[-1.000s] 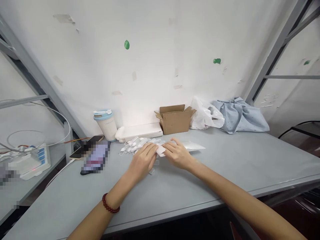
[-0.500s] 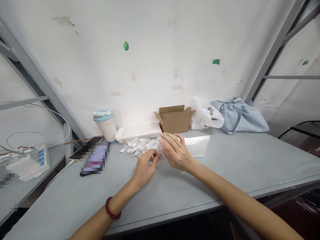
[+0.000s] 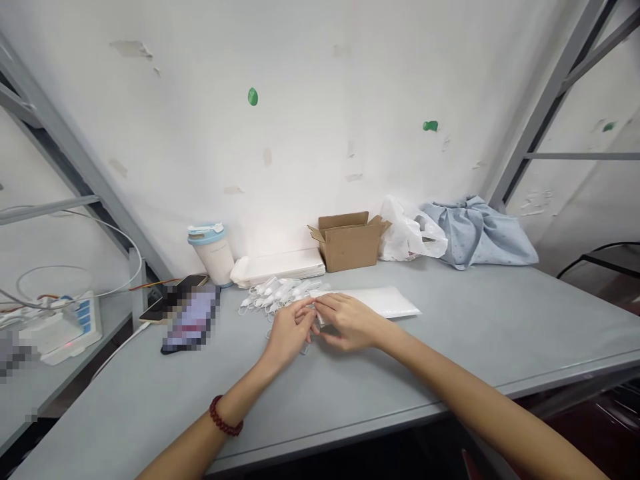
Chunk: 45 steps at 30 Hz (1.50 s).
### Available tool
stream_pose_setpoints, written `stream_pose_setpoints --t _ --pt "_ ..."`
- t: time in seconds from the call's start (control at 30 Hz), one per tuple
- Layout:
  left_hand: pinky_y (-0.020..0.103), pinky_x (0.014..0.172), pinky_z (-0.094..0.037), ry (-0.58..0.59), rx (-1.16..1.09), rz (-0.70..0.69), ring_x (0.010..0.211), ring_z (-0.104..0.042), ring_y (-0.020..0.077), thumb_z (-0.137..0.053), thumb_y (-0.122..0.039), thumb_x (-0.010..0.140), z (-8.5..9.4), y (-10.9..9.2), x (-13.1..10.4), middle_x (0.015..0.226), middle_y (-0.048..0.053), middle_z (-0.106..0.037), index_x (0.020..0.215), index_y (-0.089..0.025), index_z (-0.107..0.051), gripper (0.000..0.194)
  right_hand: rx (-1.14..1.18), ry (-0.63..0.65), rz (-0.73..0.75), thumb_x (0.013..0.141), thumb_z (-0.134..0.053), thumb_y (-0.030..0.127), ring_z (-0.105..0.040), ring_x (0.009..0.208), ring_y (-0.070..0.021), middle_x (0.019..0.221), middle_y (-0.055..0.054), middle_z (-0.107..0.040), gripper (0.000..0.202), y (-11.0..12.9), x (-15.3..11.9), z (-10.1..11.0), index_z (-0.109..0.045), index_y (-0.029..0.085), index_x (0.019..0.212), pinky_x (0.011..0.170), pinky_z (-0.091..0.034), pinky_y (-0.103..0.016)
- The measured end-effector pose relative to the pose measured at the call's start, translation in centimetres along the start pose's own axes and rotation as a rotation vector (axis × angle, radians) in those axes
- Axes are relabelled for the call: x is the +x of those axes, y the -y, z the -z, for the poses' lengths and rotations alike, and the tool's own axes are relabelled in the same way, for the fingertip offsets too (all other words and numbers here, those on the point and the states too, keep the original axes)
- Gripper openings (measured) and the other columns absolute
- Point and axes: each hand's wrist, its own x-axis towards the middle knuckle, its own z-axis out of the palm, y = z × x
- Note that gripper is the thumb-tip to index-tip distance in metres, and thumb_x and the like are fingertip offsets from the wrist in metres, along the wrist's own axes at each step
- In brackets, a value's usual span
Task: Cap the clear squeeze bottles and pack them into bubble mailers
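Note:
A white padded envelope (image 3: pixel 387 302) lies flat on the grey desk, its left end under and between my hands. My right hand (image 3: pixel 347 321) is bent over that end, fingers curled down onto it. My left hand (image 3: pixel 290 330) meets it from the left, thumb and fingers pinched together at the envelope's end; the exact grip is partly hidden. Just behind my left hand is a pile of small clear-and-white tube-like pieces with white loops (image 3: pixel 277 293). A red bead bracelet (image 3: pixel 223 417) circles my left wrist.
At the back stand a stack of white envelopes (image 3: pixel 280 267), an open cardboard box (image 3: pixel 351 248), a white plastic bag (image 3: pixel 407 233) and a light blue cloth bundle (image 3: pixel 480 237). A cup with a blue lid (image 3: pixel 214 257) and phones (image 3: pixel 173 300) are to the left. A power strip (image 3: pixel 67 330) sits beyond.
The envelope has come down from a tilted position to lie flat. My right hand has lowered, its fingers curling in towards my left hand's fingertips.

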Motion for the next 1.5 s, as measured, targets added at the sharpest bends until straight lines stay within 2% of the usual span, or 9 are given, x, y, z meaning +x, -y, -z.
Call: stream_pose_setpoints --t 0.2,0.43,0.6,0.73,0.97,1.13,1.23,1.37,1.5 --pt "0.023 0.046 -0.045 0.075 -0.021 -0.035 0.060 -0.061 0.0140 -0.054 -0.031 0.075 -0.3 -0.4 -0.4 0.089 0.010 -0.067 0.112 -0.010 -0.055 0.043 -0.164 0.068 -0.064 0.077 -0.041 0.002 -0.059 0.071 -0.0168 0.080 -0.009 -0.064 0.022 -0.8 -0.1 -0.7 -0.060 0.010 0.086 0.064 -0.045 -0.027" --pt "0.021 0.043 -0.041 -0.133 0.023 -0.107 0.054 -0.055 0.0110 -0.052 -0.032 0.076 1.8 -0.8 0.5 0.082 0.007 -0.066 0.095 -0.012 -0.059 0.028 -0.322 -0.231 -0.265 0.084 -0.037 0.004 -0.056 0.101 -0.0202 0.112 -0.013 -0.062 0.034 -4.5 -1.0 -0.7 -0.056 0.011 0.111 0.082 -0.041 -0.031" --pt "0.022 0.047 -0.043 -0.285 0.102 -0.116 0.053 -0.056 0.0112 -0.052 -0.032 0.074 4.1 -0.5 1.7 0.078 0.006 -0.067 0.091 -0.012 -0.062 0.028 -0.337 0.047 -0.448 0.084 -0.042 0.006 -0.049 0.110 -0.0249 0.121 -0.015 -0.055 0.035 -6.4 -1.5 -1.4 -0.059 0.019 0.112 0.086 -0.034 -0.039" --pt "0.024 0.050 -0.045 -0.376 0.192 -0.121 0.051 -0.057 0.0123 -0.051 -0.032 0.073 5.5 -0.1 2.6 0.075 0.005 -0.068 0.091 -0.011 -0.063 0.030 -0.321 0.268 -0.588 0.084 -0.042 0.006 -0.048 0.103 -0.0277 0.107 -0.016 -0.058 0.034 -5.6 -1.1 -1.6 -0.063 0.020 0.106 0.080 -0.035 -0.038" --pt "0.025 0.054 -0.047 -0.420 0.347 -0.160 0.052 -0.059 0.0143 -0.047 -0.031 0.075 5.5 0.7 2.9 0.072 0.005 -0.069 0.091 -0.012 -0.065 0.031 -0.264 0.332 -0.720 0.086 -0.040 0.010 -0.048 0.092 -0.0254 0.103 -0.016 -0.050 0.031 -2.8 0.2 -2.0 -0.060 0.018 0.108 0.066 -0.040 -0.029" --pt "0.027 0.063 -0.049 -0.433 0.524 -0.212 0.060 -0.061 0.0161 -0.044 -0.031 0.077 5.7 0.4 3.2 0.075 0.005 -0.070 0.091 -0.014 -0.065 0.030 -0.197 0.265 -0.622 0.087 -0.041 0.011 -0.047 0.097 -0.0253 0.100 -0.015 -0.051 0.027 -2.7 0.0 -2.4 -0.060 0.017 0.105 0.065 -0.044 -0.027" --pt "0.031 0.072 -0.048 -0.398 0.787 -0.303 0.070 -0.063 0.0192 -0.042 -0.029 0.079 6.9 0.2 5.0 0.083 0.007 -0.070 0.090 -0.016 -0.065 0.028 -0.172 0.235 -0.563 0.083 -0.044 0.005 -0.050 0.092 -0.0240 0.094 -0.015 -0.054 0.025 -3.0 -0.2 -2.7 -0.064 0.015 0.093 0.062 -0.045 -0.026" --pt "0.039 0.082 -0.043 -0.154 1.161 -0.360 0.094 -0.059 0.0289 -0.039 -0.024 0.079 8.7 0.3 9.1 0.096 0.016 -0.067 0.089 -0.012 -0.066 0.031 -0.167 0.216 -0.522 0.079 -0.048 0.003 -0.054 0.086 -0.0235 0.091 -0.014 -0.058 0.021 -3.3 -0.4 -2.6 -0.066 0.014 0.083 0.056 -0.043 -0.026" --pt "0.035 0.080 -0.044 -0.037 1.206 -0.348 0.090 -0.061 0.0286 -0.051 -0.027 0.072 9.5 0.5 12.6 0.091 0.013 -0.069 0.085 -0.015 -0.068 0.025 -0.152 0.128 -0.460 0.087 -0.051 0.029 -0.056 0.084 -0.0212 0.085 -0.012 -0.062 0.021 -3.2 -0.2 -1.6 -0.066 0.015 0.082 0.063 -0.042 -0.027"
